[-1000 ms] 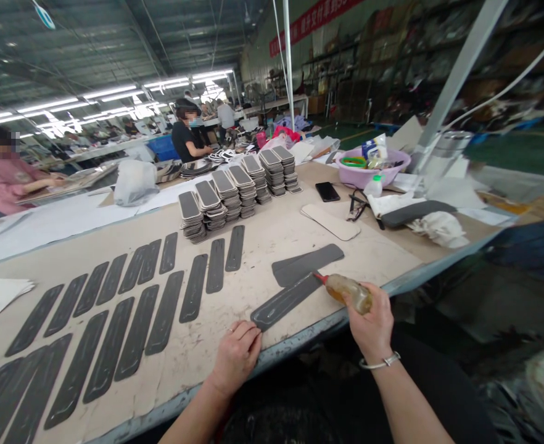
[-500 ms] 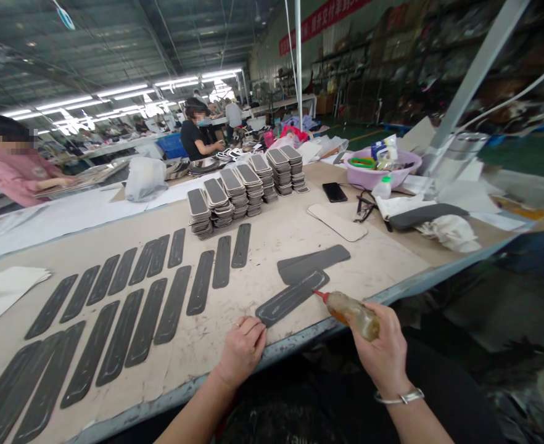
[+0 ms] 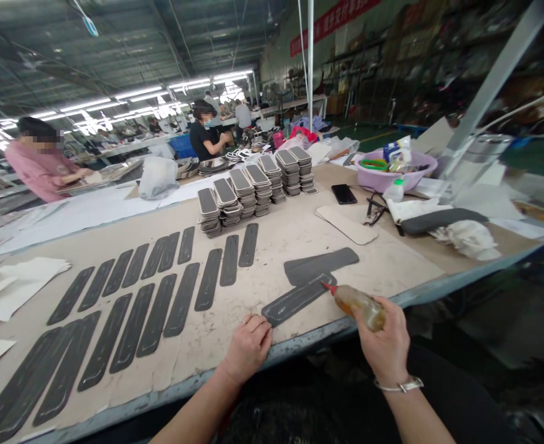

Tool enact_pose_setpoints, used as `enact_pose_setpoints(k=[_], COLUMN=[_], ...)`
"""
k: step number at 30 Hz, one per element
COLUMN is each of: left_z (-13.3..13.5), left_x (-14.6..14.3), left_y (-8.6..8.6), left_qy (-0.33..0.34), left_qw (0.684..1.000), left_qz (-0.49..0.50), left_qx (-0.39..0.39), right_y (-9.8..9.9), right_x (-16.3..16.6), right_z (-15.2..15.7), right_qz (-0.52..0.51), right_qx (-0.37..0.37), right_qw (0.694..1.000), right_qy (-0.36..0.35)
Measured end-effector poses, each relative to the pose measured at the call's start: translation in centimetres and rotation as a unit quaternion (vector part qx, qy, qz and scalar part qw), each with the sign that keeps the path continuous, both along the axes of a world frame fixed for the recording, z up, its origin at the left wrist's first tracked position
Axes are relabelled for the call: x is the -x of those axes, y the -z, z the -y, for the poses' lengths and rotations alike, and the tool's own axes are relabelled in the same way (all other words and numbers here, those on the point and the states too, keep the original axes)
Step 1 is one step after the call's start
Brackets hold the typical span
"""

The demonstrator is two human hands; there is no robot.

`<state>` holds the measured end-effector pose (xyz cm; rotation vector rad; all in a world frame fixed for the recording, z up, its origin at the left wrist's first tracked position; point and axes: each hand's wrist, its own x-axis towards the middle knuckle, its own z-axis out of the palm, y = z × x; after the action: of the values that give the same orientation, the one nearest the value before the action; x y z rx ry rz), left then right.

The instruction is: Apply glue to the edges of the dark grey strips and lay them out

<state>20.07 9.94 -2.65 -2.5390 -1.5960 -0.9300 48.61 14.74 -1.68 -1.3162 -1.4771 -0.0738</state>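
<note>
My right hand is wrapped around a translucent squeeze bottle of amber liquid, probably glue. Its red nozzle tip meets the right end of a dark grey strip with rounded corners. A shiny line runs along the strip's edges. At the strip's near left end, my left hand has its fingers curled together against it, holding it on the table. Just behind lie overlapping plain grey strips. To the left, rows of similar strips carry shiny outlines.
Stacks of grey pieces with pale borders stand mid-table. Farther right are beige pieces, a phone, glasses and a purple basin. White sheets lie left. Co-workers work beyond the table.
The whole view has shifted, so things appear farther right. The nozzle tip has moved slightly along the strip's right end, away from me. Both hands keep their hold.
</note>
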Motion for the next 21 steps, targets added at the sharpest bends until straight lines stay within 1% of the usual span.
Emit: enact_pose_setpoints(k=[4,6,9,12,16,19,21], left_z=[0.3,0.2,0.2,0.3,0.3,0.5,0.5], left_x=[-0.2,-0.1,0.0,-0.1,0.0,-0.1,-0.1], left_y=[-0.3,-0.2,0.0,0.1,0.2,0.2,0.3], left_qy=[0.0,0.0,-0.004,-0.003,0.002,-0.003,-0.003], left_qw=[1.0,0.999,0.998,0.999,1.0,0.999,0.996], left_qz=[-0.028,-0.049,-0.058,-0.036,-0.019,-0.049,-0.089], left_qx=[0.001,-0.001,-0.008,-0.019,-0.018,-0.011,0.001], right_y=[0.6,1.0,1.1,0.5,0.1,0.8,1.8], right_x=[1.7,2.7,3.6,3.9,4.3,4.3,4.3], right_z=[1.5,2.3,2.9,3.3,3.7,4.0,3.9], right_qz=[-0.013,-0.026,-0.043,-0.042,-0.038,-0.038,-0.051], right_qx=[0.045,0.065,0.08,0.077,0.076,0.083,0.111], right_qw=[0.994,0.988,0.981,0.975,0.971,0.967,0.96], right_qy=[-0.103,-0.135,-0.169,-0.203,-0.222,-0.239,-0.253])
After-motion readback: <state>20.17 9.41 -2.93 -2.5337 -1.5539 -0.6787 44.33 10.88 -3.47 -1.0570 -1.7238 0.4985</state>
